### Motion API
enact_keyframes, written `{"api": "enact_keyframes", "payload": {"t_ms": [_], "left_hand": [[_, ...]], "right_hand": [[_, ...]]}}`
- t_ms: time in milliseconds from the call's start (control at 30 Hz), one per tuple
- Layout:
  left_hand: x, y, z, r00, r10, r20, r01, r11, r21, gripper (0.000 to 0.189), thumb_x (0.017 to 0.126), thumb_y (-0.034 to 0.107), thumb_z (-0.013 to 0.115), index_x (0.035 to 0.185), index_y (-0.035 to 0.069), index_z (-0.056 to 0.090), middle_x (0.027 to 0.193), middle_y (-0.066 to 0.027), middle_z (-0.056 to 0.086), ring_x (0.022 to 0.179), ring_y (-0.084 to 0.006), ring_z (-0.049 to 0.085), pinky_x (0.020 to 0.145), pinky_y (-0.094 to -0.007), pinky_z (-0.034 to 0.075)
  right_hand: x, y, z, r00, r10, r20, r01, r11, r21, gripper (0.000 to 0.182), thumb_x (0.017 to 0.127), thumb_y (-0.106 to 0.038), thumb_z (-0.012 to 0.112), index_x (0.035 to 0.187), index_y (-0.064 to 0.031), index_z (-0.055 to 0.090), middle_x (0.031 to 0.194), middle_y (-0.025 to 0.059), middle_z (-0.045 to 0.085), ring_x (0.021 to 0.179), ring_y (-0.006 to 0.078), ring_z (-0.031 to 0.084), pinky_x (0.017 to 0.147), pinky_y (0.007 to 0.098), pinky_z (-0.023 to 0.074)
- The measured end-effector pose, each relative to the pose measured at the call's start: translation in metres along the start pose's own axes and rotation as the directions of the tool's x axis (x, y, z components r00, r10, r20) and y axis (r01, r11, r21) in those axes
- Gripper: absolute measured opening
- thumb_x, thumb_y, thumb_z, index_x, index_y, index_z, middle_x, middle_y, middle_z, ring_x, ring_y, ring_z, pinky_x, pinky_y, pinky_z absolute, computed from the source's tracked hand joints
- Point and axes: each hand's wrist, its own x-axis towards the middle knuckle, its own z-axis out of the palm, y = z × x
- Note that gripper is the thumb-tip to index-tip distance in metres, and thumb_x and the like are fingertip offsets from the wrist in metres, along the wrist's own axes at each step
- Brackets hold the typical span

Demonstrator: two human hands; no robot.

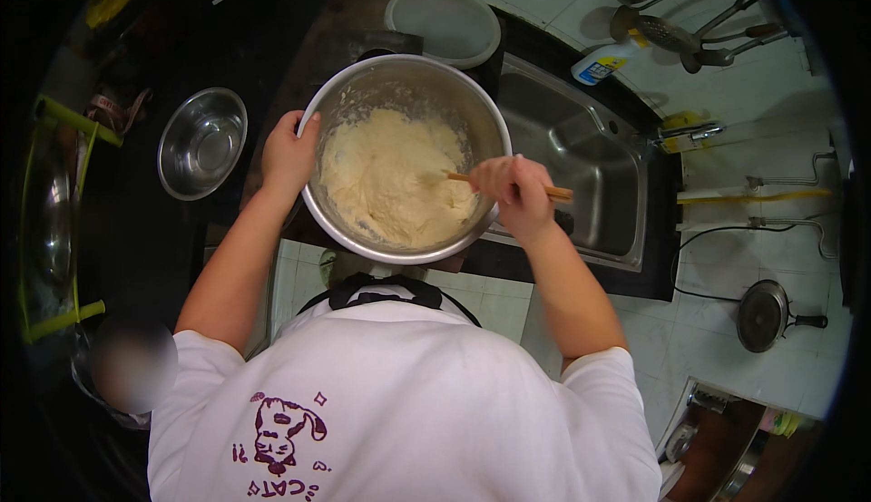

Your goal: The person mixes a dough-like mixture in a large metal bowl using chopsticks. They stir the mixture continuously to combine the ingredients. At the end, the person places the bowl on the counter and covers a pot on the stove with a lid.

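A large steel bowl [401, 257] holds a mass of pale, sticky dough [391, 175], with smears of it up the inner wall. My left hand [291, 152] grips the bowl's rim at the left, thumb over the edge. Wooden chopsticks [559, 194] are held in my right hand [514, 189] above the bowl's right rim; their front ends reach down into the dough. The right hand is slightly blurred. Whether it holds one stick or a pair is hard to tell.
To the left lies an empty steel basin [204, 145]. Behind the bowl sits a round translucent lid [446, 22]. A steel sink [578, 182] adjoins on the right, with a spray bottle [605, 63] behind it. Ladles and a skimmer [663, 34] hang on the wall.
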Motion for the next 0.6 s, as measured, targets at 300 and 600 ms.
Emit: {"api": "enact_keyframes", "payload": {"t_ms": [300, 600], "left_hand": [[0.001, -0.010, 0.010, 0.998, -0.063, 0.020, 0.066, 0.964, -0.257, 0.029, 0.082, 0.026, 0.060, 0.099, 0.003, 0.061, 0.078, -0.0088, 0.064, 0.068, -0.0149, 0.059, 0.063, -0.0275, 0.046], [-0.004, 0.006, 0.004, 0.993, -0.105, 0.059, 0.118, 0.946, -0.303, 0.030, 0.085, 0.029, 0.056, 0.098, 0.003, 0.062, 0.083, -0.0100, 0.065, 0.073, -0.0189, 0.062, 0.066, -0.0294, 0.047]], "right_hand": [[-0.008, -0.009, 0.035, 0.960, 0.117, 0.255, -0.119, 0.993, -0.007, 0.045, 0.086, -0.034, 0.054, 0.055, -0.0055, 0.038, 0.050, 0.0006, 0.035, 0.048, 0.0099, 0.033, 0.043, 0.0253, 0.0246], [0.114, 0.054, 0.089, 0.998, 0.047, -0.040, -0.030, 0.940, 0.339, 0.039, 0.091, -0.024, 0.045, 0.055, -0.0074, 0.040, 0.046, 0.0013, 0.039, 0.041, 0.0103, 0.034, 0.041, 0.0258, 0.0270]]}}
